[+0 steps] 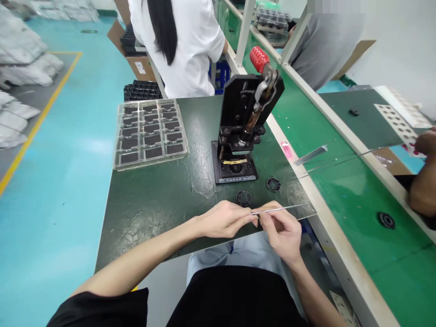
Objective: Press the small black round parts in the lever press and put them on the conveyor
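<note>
The bare left forearm [150, 252] slants in from the lower left, its wrist nearly straight. The left hand [225, 221] is back up, fingers pointing right and drawn into a pinch. The right forearm [311, 288] slants up from the lower right; the right hand [284, 231] is curled, thumb against fingers. Both hands' fingertips are close together; whether they touch is unclear.

No text is legible (label strip [236, 180] on the press [235, 106] too small).
</note>
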`<state>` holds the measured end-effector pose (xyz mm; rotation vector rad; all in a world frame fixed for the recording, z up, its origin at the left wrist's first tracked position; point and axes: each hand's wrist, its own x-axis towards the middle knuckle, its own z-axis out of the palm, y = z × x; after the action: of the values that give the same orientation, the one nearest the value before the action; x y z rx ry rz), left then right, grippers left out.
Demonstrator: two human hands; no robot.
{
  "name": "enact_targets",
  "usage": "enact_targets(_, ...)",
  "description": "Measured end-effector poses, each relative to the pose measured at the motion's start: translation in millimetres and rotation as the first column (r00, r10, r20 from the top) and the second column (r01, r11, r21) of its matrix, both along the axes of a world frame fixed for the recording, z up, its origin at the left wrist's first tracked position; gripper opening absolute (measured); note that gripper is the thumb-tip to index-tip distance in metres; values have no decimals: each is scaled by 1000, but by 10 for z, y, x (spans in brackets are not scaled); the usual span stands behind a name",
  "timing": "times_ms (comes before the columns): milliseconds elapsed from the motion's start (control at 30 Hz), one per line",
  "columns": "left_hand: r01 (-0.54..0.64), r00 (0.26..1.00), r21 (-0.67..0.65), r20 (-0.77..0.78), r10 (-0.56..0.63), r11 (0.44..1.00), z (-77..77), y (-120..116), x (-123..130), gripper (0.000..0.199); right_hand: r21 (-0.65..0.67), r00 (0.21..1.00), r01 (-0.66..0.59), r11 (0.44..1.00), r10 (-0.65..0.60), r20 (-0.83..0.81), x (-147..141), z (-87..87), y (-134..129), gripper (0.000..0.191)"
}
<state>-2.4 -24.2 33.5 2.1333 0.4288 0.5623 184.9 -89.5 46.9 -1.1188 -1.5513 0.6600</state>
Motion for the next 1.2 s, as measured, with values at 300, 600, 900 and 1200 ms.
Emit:
enact_targets(300, -25, 1000, 104, -14, 26, 994, 16, 15, -9, 40, 58, 998, -65, 996, 65, -4, 81, -27, 106, 23)
enact_targets(600, -530, 846, 161, 32, 532, 833, -157, 64, -8, 43, 32, 935, 354, 935, -353, -42, 119, -92, 286, 12)
enact_targets(900, -494, 850, 130, -139, 509, 860, -203, 64, -3, 54, 139, 955, 103, 985, -137, 265, -5, -347, 462, 12)
enact_targets(1200, -504, 848, 91, -140, 512, 859, -230, 67, 2, 54, 152, 924, 76, 986, -127, 362, 15, -294, 483, 16)
